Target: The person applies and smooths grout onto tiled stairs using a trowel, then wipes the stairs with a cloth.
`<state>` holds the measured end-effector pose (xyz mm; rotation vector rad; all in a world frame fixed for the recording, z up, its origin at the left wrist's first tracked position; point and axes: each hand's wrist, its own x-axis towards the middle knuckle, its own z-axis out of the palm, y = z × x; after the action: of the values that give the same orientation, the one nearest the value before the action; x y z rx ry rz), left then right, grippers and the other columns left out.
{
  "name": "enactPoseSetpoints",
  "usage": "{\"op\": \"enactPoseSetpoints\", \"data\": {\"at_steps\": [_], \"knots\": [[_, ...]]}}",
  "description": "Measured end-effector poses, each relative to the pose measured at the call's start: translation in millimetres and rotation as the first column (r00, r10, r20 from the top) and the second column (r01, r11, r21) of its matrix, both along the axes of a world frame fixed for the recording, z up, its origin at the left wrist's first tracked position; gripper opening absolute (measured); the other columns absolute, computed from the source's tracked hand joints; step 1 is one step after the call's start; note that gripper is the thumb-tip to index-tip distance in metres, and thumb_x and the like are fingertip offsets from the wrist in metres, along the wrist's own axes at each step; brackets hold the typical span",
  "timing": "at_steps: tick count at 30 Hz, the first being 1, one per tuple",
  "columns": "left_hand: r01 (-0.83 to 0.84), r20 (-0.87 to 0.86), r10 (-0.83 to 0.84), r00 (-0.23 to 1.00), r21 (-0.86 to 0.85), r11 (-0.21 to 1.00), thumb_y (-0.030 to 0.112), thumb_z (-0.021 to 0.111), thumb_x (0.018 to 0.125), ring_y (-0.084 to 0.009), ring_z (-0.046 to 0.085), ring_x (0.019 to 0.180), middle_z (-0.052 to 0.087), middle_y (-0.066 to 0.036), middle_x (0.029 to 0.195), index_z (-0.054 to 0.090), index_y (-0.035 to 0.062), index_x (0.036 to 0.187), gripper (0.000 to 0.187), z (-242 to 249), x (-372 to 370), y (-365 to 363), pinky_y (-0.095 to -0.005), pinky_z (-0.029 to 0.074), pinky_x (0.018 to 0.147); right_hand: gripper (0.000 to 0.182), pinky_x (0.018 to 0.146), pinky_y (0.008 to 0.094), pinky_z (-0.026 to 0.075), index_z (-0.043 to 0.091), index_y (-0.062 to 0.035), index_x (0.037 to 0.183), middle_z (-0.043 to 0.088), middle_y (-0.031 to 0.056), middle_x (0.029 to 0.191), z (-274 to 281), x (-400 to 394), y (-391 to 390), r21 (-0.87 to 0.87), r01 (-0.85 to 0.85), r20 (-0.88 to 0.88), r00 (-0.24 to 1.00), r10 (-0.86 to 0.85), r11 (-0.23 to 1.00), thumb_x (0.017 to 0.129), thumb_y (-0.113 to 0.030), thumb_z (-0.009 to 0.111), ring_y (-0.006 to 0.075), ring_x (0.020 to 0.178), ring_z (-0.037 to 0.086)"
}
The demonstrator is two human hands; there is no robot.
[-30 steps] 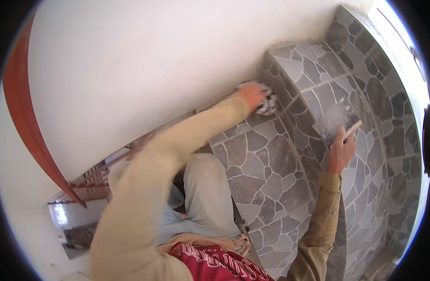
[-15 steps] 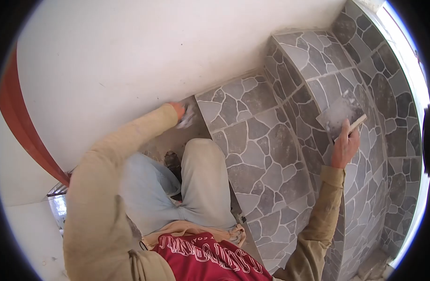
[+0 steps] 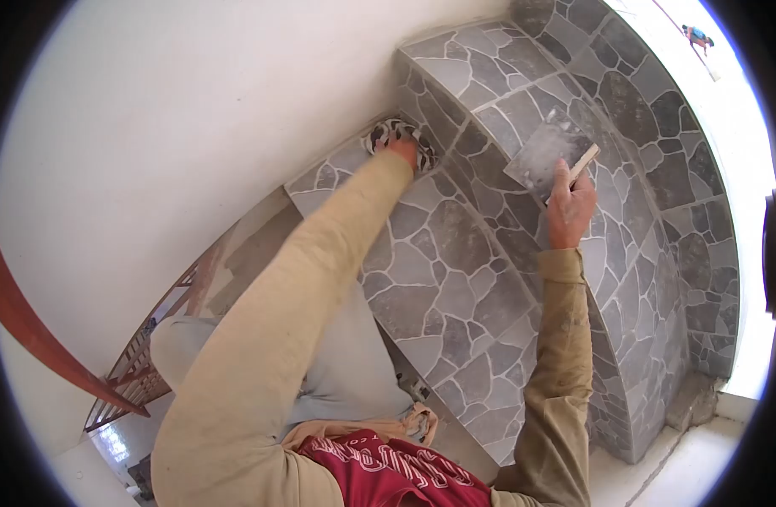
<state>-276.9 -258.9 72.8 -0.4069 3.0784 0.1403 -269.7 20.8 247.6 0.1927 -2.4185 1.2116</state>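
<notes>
My left hand [image 3: 402,150] presses a grey-and-white cloth or sponge [image 3: 390,133] onto a stone-patterned stair tread [image 3: 456,253], close to the white wall. My right hand [image 3: 569,211] grips the wooden handle of a flat trowel [image 3: 549,152], whose grout-smeared blade lies against the curved tiled riser [image 3: 489,144] of the step above. Both arms wear tan sleeves.
A white plaster wall [image 3: 168,135] runs along the left. A red curved handrail [image 3: 41,338] and railing [image 3: 143,372] drop away at lower left. Grey crazy-paving tiles cover the curved steps. My knees in light trousers [image 3: 337,372] rest on the lower step.
My left hand, which had drawn back low along the wall half a second ago, has pushed forward with the cloth to the riser's foot. The right hand keeps the trowel on the riser.
</notes>
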Motion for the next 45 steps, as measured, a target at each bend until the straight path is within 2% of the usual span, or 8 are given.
{"op": "enactPoseSetpoints", "data": {"at_steps": [4,6,10,15,21,23,27,45], "knots": [[0.388,-0.110,-0.380,0.919,0.065,0.919,0.011,0.066,0.075,-0.0228,0.039,0.137,0.049,-0.001,0.143,0.055,0.0224,0.133,0.060,-50.4,43.3,-10.6,-0.0587,0.029,0.110,0.040,0.055,0.0400,0.037,0.061,0.0060,0.082,0.054,0.0141,0.060,2.5,8.9,-1.0,0.018,-0.006,0.004,1.000,0.006,1.000,0.092,-0.033,0.059,0.0234,0.055,0.047],[0.746,0.013,-0.780,0.625,0.284,0.603,0.003,0.071,0.059,-0.0260,0.037,0.140,0.049,-0.002,0.145,0.058,0.0239,0.130,0.075,-16.9,95.6,-29.9,-0.0532,0.029,0.113,0.040,0.055,0.0393,0.037,0.061,0.0052,0.082,0.053,0.0116,0.060,1.4,4.2,0.2,-0.006,-0.034,0.046,0.998,0.034,0.999,0.092,-0.034,0.058,0.0207,0.055,0.046],[0.867,-0.246,-0.842,0.481,0.279,0.413,0.003,0.073,0.049,-0.0333,0.048,0.131,0.057,-0.007,0.136,0.068,0.0146,0.116,0.069,-36.9,172.3,-146.0,-0.0471,0.039,0.108,0.037,0.054,0.0366,0.036,0.061,0.0039,0.083,0.051,0.0074,0.059,5.2,6.6,4.4,0.011,-0.027,0.064,0.998,0.027,1.000,0.092,-0.032,0.059,0.0159,0.056,0.044],[0.371,0.785,-0.054,0.617,-0.230,0.899,0.012,0.067,0.074,-0.0323,0.068,0.096,0.071,-0.010,0.104,0.073,0.0217,0.106,0.034,88.7,219.3,-166.5,-0.0442,0.056,0.082,0.028,0.053,0.0288,0.033,0.062,0.0025,0.090,0.051,-0.0022,0.071,1.7,8.8,2.9,-0.189,-0.072,0.004,0.997,0.074,0.979,0.090,-0.025,0.064,0.0083,0.061,0.039],[0.127,0.058,-0.132,0.990,0.086,0.988,0.007,0.067,0.074,-0.0332,0.067,0.096,0.070,-0.013,0.102,0.074,0.0241,0.104,0.036,104.7,219.3,-149.0,-0.0415,0.053,0.086,0.030,0.062,0.0323,0.044,0.058,0.0024,0.112,0.060,0.0048,0.084,1.8,58.9,-15.1,-0.559,-0.378,0.109,0.849,0.518,0.737,0.087,-0.012,0.058,0.0136,0.067,0.054],[0.193,-0.089,-0.183,0.979,0.124,0.973,0.006,0.067,0.074,-0.0335,0.066,0.096,0.070,-0.013,0.102,0.073,0.0246,0.106,0.037,94.0,209.6,-140.5,-0.0408,0.053,0.087,0.037,0.074,0.0380,0.050,0.056,-0.0012,0.117,0.065,0.0161,0.101,-16.6,81.7,-44.6,0.189,-0.488,0.117,0.873,0.474,0.852,0.080,-0.005,0.053,0.0323,0.086,0.065],[0.078,-0.017,-0.076,0.997,0.264,0.961,-0.004,0.057,0.074,-0.0317,0.063,0.102,0.068,-0.008,0.112,0.073,0.0151,0.100,0.036,108.3,189.9,-107.9,-0.0421,0.050,0.090,0.034,0.081,0.0454,0.053,0.058,-0.0068,0.111,0.062,0.0146,0.110,-121.3,75.3,-71.9,0.636,-0.436,0.295,0.900,0.322,0.637,0.077,-0.006,0.059,0.0364,0.102,0.060],[-0.011,0.364,-0.077,0.928,0.235,0.972,0.003,0.070,0.075,-0.0281,0.046,0.131,0.048,-0.010,0.142,0.056,0.0251,0.132,0.062,36.7,166.6,-118.2,-0.0502,0.044,0.100,0.018,0.080,0.0468,0.054,0.064,-0.0072,0.100,0.061,0.0112,0.106,-159.0,40.4,-131.0,0.757,-0.433,0.312,0.898,0.311,0.490,0.083,-0.010,0.055,0.0336,0.101,0.062]]}}
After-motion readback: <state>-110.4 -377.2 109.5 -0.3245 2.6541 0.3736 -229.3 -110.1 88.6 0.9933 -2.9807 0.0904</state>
